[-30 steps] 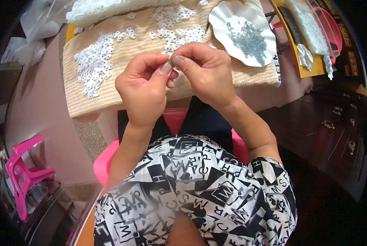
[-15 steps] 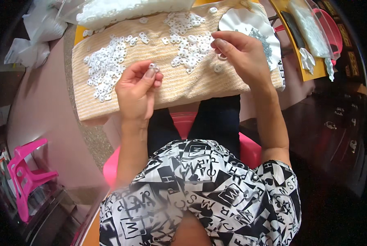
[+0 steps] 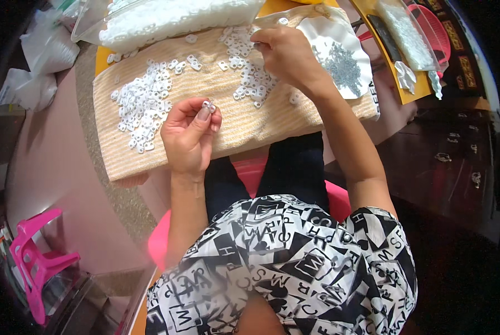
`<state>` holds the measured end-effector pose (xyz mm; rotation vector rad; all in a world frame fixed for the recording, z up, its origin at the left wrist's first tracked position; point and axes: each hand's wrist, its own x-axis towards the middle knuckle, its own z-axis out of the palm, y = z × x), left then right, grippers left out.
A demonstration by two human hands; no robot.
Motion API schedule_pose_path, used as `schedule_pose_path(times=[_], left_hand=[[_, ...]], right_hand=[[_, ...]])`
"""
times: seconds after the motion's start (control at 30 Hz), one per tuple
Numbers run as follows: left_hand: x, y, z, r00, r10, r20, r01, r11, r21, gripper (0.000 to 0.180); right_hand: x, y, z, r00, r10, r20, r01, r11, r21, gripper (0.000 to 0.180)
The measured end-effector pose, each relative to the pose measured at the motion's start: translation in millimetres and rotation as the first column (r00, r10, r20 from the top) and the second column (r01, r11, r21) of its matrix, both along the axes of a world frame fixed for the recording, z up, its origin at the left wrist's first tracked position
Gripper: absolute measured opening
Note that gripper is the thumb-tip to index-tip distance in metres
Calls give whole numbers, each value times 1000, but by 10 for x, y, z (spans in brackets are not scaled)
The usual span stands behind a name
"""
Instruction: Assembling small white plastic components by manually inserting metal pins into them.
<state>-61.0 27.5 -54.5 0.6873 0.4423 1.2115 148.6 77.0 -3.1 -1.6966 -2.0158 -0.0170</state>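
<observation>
Between the thumb and index finger of my left hand [image 3: 189, 134] is a small white plastic piece [image 3: 208, 106] with holes. My right hand [image 3: 289, 58] reaches over the middle pile of white pieces [image 3: 255, 84], thumb and fingertips pinched together at its far part. A small dark speck shows at those fingertips, too small to name. To the left of my left hand spreads a larger pile of white pieces [image 3: 144, 97]. A white fluted paper plate [image 3: 317, 30] with many small grey metal-looking bits [image 3: 342, 64] lies right of my right hand.
A striped tan towel [image 3: 205, 72] covers the work surface. Behind it stands a clear bin of white pieces [image 3: 166, 22]. A second clear container [image 3: 409, 42] and a dark flat object [image 3: 384, 36] lie at the right. A pink stool [image 3: 37, 257] stands lower left.
My right hand has moved left and farther away, from beside the paper plate to over the middle pile. My left hand stays nearly in place, still pinching the white piece.
</observation>
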Motion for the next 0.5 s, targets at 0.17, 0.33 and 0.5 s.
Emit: schedule_pose_path(times=[0.17, 0.33, 0.5], left_hand=[[16, -11, 38, 999, -2, 52, 3, 1000, -22, 14], [-2, -7, -15, 998, -31, 53, 31, 999, 11, 17], [20, -4, 5, 997, -39, 67, 37, 999, 24, 17]], right_hand=[[-220, 90, 24, 994, 78, -79, -84, 994, -69, 15], [-184, 173, -14, 998, 59, -4, -59, 998, 15, 17], [-61, 166, -20, 998, 53, -19, -53, 998, 26, 19]])
